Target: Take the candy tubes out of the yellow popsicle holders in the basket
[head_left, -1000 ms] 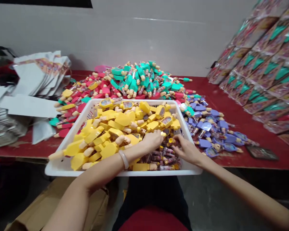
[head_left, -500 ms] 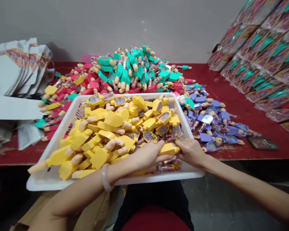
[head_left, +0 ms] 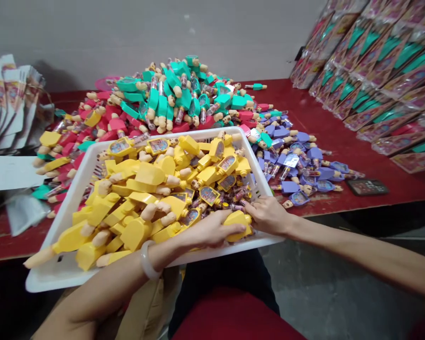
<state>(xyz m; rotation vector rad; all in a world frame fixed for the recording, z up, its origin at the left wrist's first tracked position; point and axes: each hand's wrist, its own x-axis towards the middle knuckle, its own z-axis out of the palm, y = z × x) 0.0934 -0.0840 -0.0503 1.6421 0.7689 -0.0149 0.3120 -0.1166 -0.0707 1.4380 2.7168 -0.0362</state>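
My left hand [head_left: 216,230] is closed around a yellow bottle-shaped plastic piece [head_left: 238,222], its neck pointing right. Close against that neck, my right hand [head_left: 268,215] has its fingers pinched together; what they hold is hidden. Both hands are over the right front part of a white plastic basket [head_left: 127,274]. Heaped inside are many yellow plastic pieces [head_left: 147,177], some with printed faces and beige bulb-shaped ends. Small clear tubes with dark contents [head_left: 239,194] lie just beyond my fingers.
Behind the basket, teal pieces [head_left: 184,97] are piled over pink-red ones [head_left: 116,123], with purple ones [head_left: 313,153] to the right on the red table [head_left: 311,108]. Packed goods [head_left: 386,75] stack at right, printed cards [head_left: 10,104] at left. A dark flat phone-like object [head_left: 366,187] lies near the edge.
The camera view has shifted, so the scene sits further left. The yellow piece has turned and tilted in my left hand, and my right fingers have shifted up off the end of its neck.
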